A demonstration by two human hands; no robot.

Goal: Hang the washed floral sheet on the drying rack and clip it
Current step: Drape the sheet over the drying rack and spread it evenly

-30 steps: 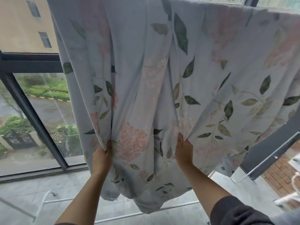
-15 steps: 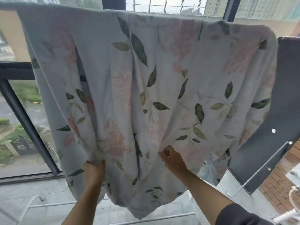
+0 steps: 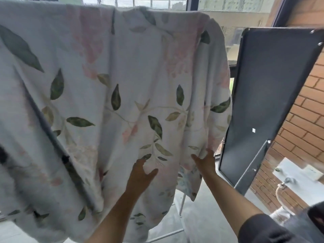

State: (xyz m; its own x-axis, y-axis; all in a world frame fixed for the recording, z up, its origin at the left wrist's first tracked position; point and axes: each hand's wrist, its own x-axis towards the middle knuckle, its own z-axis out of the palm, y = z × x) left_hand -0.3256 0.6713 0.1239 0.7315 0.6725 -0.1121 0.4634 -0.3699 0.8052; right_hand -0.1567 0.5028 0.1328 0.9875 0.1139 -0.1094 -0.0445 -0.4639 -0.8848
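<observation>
The floral sheet (image 3: 122, 102), pale with green leaves and pink flowers, hangs draped over the top of the drying rack, whose top rail it hides. Only the rack's white lower bars (image 3: 182, 204) show beneath the sheet. My left hand (image 3: 140, 174) is against the sheet's lower middle with fingers spread and thumb out, holding nothing. My right hand (image 3: 206, 162) grips a fold of fabric near the sheet's lower right edge. No clip is in view.
A dark window panel (image 3: 266, 102) stands open just right of the sheet. Behind it is a brick wall (image 3: 308, 120), with a tap (image 3: 287, 180) over a pale basin low on the right. A glass window runs behind the sheet.
The view has swung right. Both hands have moved right along the sheet's lower part. My left hand has let go of the fabric; my right hand now holds the right edge.
</observation>
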